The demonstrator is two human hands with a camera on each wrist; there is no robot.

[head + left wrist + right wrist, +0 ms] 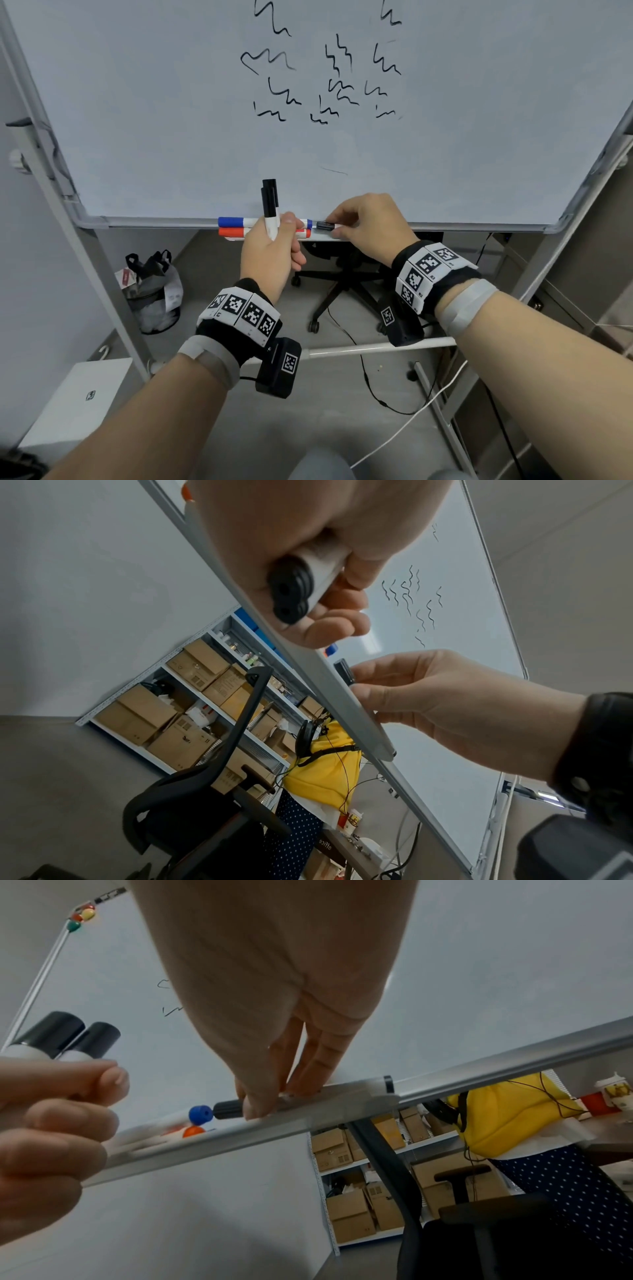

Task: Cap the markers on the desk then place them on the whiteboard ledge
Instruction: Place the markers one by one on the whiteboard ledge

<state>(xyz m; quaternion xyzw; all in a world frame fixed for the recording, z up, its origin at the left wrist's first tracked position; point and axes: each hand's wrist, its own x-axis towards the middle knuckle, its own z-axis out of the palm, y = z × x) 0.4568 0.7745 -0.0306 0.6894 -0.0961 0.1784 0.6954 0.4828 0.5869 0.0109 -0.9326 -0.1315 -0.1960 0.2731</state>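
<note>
The whiteboard [171, 102], filling the upper part of the head view, has a smooth, faintly glossy white face in a brushed, matt grey metal frame, and its ledge [308, 1123] looks like the same satin metal. The markers [270, 209] at centre have smooth white plastic barrels and matt black plastic caps; the blue marker [233, 222] and red marker [233, 232] lying on the ledge look equally smooth. At lower centre, black cloth wristbands [239, 329] carry matt printed paper-like tags, and brown cardboard boxes [164, 723] at centre left of the left wrist view look dull and rough.
</note>
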